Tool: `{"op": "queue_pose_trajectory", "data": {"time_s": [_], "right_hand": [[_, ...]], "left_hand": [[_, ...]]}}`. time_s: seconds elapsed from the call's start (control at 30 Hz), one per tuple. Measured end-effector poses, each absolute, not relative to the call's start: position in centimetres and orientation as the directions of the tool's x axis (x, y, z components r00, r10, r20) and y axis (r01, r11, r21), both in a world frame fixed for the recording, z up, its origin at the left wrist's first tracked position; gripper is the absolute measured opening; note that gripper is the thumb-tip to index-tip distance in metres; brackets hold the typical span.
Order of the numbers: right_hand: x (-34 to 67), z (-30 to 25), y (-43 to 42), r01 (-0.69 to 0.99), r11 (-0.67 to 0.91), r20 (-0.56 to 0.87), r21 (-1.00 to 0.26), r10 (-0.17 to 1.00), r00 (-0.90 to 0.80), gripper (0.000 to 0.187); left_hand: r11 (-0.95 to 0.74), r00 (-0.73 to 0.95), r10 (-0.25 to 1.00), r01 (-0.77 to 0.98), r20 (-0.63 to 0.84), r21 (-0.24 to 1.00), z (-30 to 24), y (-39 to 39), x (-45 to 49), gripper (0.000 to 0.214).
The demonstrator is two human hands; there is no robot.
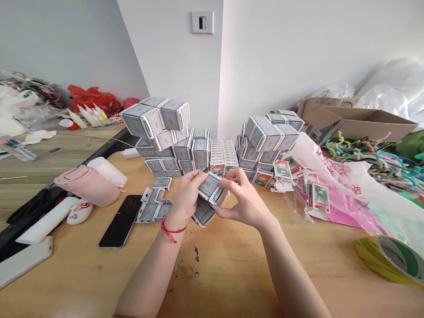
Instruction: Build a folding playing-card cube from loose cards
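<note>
Between my two hands is a block of folded playing cards with a patterned grey-blue back. My left hand grips its left side, thumb on top, and a red string bracelet circles the wrist. At its right edge my right hand is curled, thumb and fingers pressing on the folded card end. Another patterned card face shows just beneath; whether it belongs to the same block I cannot tell. Loose folded playing cards lie to the left of my left hand.
Stacked card blocks rise behind my hands, one pile left and one right. Between them stand rows of card boxes. A black phone, pink bottle, yellow tape roll and cardboard box surround the work area.
</note>
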State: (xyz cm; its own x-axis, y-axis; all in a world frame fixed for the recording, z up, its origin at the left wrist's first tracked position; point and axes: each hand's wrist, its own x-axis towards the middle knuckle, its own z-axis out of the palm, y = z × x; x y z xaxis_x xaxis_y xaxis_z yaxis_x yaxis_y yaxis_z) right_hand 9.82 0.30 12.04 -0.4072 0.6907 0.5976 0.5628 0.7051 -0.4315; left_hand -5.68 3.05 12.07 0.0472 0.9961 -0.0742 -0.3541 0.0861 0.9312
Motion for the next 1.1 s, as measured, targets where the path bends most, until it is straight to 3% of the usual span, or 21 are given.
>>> {"op": "queue_pose_trajectory", "data": {"time_s": [0.33, 0.67, 1.1], "right_hand": [[9.9, 11.9, 0.5, 0.531, 0.725, 0.653, -0.439, 0.663, -0.365, 0.035], [9.6, 12.0, 0.3, 0.522, 0.673, 0.658, -0.524, 0.709, -0.254, 0.047], [9.7, 11.6, 0.8, 0.524, 0.583, 0.562, -0.622, 0.797, -0.219, 0.038]], "left_hand": [[0.087, 0.007, 0.996, -0.439, -0.093, 0.894, 12.3, 3.2, -5.8, 0.018], [0.312, 0.166, 0.950, -0.584, -0.266, 0.750, 11.4, 4.0, -5.4, 0.012], [0.388, 0.237, 0.921, -0.509, -0.308, 0.768, 9.9, 4.5, -5.0, 0.011]]}}
